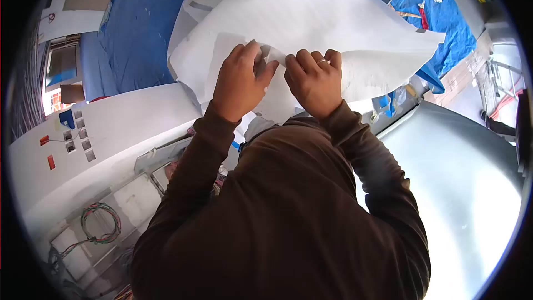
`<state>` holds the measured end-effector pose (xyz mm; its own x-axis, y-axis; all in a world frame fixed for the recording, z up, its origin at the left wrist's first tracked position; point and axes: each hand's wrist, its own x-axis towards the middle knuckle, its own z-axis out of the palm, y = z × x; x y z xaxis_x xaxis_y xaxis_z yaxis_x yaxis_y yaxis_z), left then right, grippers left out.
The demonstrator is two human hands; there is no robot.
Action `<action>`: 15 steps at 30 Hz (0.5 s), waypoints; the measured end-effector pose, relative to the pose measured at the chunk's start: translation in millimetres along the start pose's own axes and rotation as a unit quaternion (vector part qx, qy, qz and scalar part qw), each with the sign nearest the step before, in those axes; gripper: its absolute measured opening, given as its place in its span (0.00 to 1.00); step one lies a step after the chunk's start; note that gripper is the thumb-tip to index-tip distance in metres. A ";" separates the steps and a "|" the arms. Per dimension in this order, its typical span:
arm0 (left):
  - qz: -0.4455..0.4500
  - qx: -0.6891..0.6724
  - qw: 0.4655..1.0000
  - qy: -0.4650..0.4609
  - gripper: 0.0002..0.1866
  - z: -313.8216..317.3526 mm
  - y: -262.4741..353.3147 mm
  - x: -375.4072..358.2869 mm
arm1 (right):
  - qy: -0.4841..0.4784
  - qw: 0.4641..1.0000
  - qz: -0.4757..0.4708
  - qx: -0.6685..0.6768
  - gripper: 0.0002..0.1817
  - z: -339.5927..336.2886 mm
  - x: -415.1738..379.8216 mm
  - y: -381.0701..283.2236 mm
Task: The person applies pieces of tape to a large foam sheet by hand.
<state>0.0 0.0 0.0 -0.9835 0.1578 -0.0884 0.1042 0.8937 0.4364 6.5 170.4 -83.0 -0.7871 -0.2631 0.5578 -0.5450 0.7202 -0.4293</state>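
Observation:
A large white sheet (277, 11) spreads out in front of me, with small grey patches along its edges. Its near edge is bunched up between my hands. My left hand (241, 83) is closed, thumb and fingers pinching the raised edge. Just to the right, my right hand (317, 80), with a ring on one finger, has its fingers curled over the same edge. Part of what lies under the fingers is hidden.
Blue tarp (150, 22) lies beneath and beyond the sheet. A white surface (133, 114) at left carries several small grey squares and a red piece (51, 162). Coiled wires (101, 223) lie lower left. A shiny pale panel (444, 189) stands close on the right.

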 end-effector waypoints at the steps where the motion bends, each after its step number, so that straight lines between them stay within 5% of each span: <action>1: 0.010 -0.024 1.000 -0.005 0.14 -1.2 -1.3 -1.7 | 0.002 1.000 0.002 0.003 0.07 0.2 -1.0 -3.0; 8: 0.084 -0.060 0.995 0.011 0.08 14.5 -2.5 -11.5 | -0.019 0.999 0.029 0.017 0.07 -1.8 -13.5 -11.5; 15: 0.054 -0.049 0.997 -0.026 0.09 19.5 -13.7 -25.0 | -0.094 0.985 0.037 0.138 0.10 1.0 -7.6 -3.2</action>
<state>26.0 -8.1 -21.2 -0.9580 0.2748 -0.0822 0.1911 0.8252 0.5316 14.0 169.5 -86.5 -0.8530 -0.3489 0.3882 -0.5217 0.5471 -0.6546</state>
